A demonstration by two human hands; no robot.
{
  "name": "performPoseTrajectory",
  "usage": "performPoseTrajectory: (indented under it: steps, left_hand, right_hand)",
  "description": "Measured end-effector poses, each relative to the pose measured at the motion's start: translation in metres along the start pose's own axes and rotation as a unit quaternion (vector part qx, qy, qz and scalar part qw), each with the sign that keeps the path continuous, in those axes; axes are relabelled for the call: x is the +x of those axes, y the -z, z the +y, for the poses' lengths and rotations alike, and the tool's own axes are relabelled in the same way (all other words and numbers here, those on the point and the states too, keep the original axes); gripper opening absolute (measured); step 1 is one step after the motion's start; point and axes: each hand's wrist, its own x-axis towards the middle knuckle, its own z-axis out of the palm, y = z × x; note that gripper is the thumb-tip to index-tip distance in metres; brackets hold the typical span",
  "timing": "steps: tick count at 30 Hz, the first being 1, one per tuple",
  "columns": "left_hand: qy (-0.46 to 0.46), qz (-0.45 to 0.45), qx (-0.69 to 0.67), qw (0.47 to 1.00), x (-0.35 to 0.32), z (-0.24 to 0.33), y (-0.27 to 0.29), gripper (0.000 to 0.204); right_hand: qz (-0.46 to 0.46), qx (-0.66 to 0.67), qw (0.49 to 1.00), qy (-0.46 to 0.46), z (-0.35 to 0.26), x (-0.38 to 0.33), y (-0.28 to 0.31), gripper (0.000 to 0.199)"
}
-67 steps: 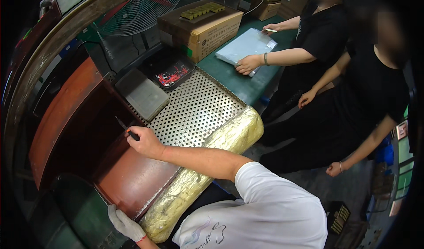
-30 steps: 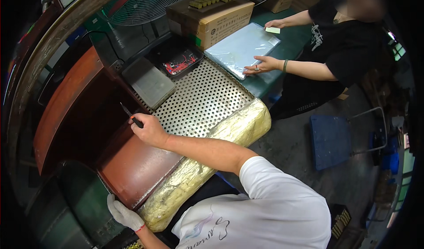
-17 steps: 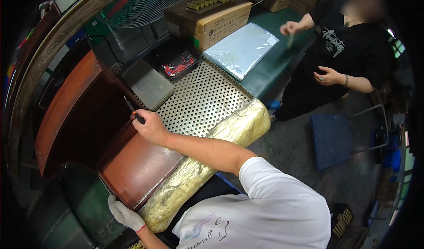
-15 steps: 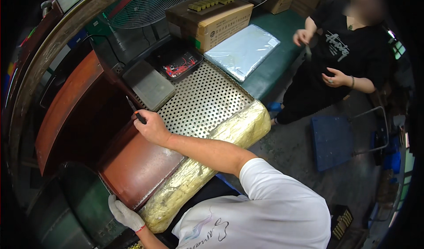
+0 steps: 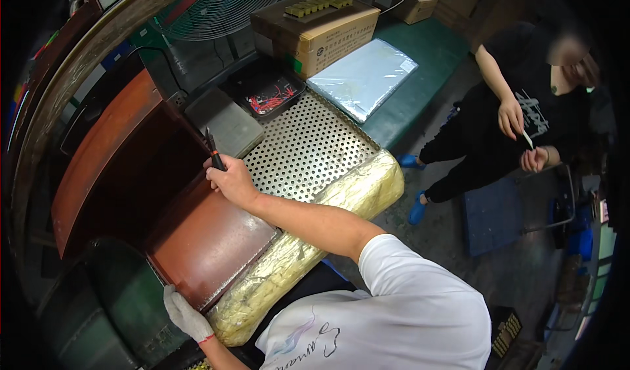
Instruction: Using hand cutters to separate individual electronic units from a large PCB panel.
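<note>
My bare right hand is closed around a slim, dark pointed tool with an orange band; its kind is unclear. The tip points up and away, beside a grey flat-lidded box. Below that hand lies a reddish-brown smooth surface, next to a perforated metal plate. My left hand, in a white knitted glove with a red cuff edge, rests at the near left corner of the brown surface. Its fingers lie stretched out together, holding nothing I can see.
Crinkled yellow wrapped padding lines the front edge. Behind are a black tray with red wires, a plastic-wrapped flat pack, a cardboard box and a caged fan. A co-worker stands right, holding a small white object.
My right hand has shifted slightly right and away, and the tool now points more upright. My left hand barely moves. The co-worker has moved to the right and bent forward, hands lower.
</note>
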Motion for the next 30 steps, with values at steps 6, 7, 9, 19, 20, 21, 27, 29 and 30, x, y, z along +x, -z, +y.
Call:
performPoseTrajectory:
  steps: [6, 7, 9, 19, 20, 21, 27, 29, 30]
  left_hand:
    - [-0.09, -0.026, 0.199, 0.976, -0.005, 0.022, -0.008, 0.041]
    - [-0.089, -0.03, 0.219, 0.971, -0.005, 0.025, -0.009, 0.042]
    - [-0.09, -0.038, 0.258, 0.961, -0.006, 0.03, -0.011, 0.043]
    - [-0.097, -0.054, 0.308, 0.945, -0.005, 0.039, -0.013, 0.046]
    - [-0.094, -0.054, 0.304, 0.947, -0.004, 0.038, -0.013, 0.046]
    - [-0.092, -0.055, 0.299, 0.948, -0.004, 0.037, -0.013, 0.046]
    - [-0.135, -0.007, 0.235, 0.962, -0.008, 0.034, -0.006, 0.044]
    - [-0.146, 0.024, 0.193, 0.97, -0.009, 0.036, -0.01, 0.043]
    - [-0.152, 0.029, 0.18, 0.971, -0.008, 0.035, -0.011, 0.043]
  right_hand:
    - [0.009, 0.086, 0.996, -0.036, -0.002, 0.005, 0.005, 0.02]
    - [0.012, 0.09, 0.995, -0.049, -0.003, 0.006, 0.006, 0.021]
    - [0.02, 0.098, 0.992, -0.074, -0.004, 0.006, 0.006, 0.024]
    - [0.024, 0.149, 0.985, -0.082, -0.002, 0.009, 0.006, 0.021]
    - [0.025, 0.149, 0.985, -0.082, -0.002, 0.01, 0.006, 0.021]
    - [0.027, 0.149, 0.985, -0.082, -0.001, 0.01, 0.006, 0.021]
    - [0.027, 0.155, 0.985, -0.077, 0.002, 0.007, 0.007, 0.021]
    - [0.016, 0.152, 0.986, -0.061, 0.001, 0.013, 0.009, 0.021]
    - [0.015, 0.146, 0.988, -0.047, 0.001, 0.013, 0.008, 0.021]
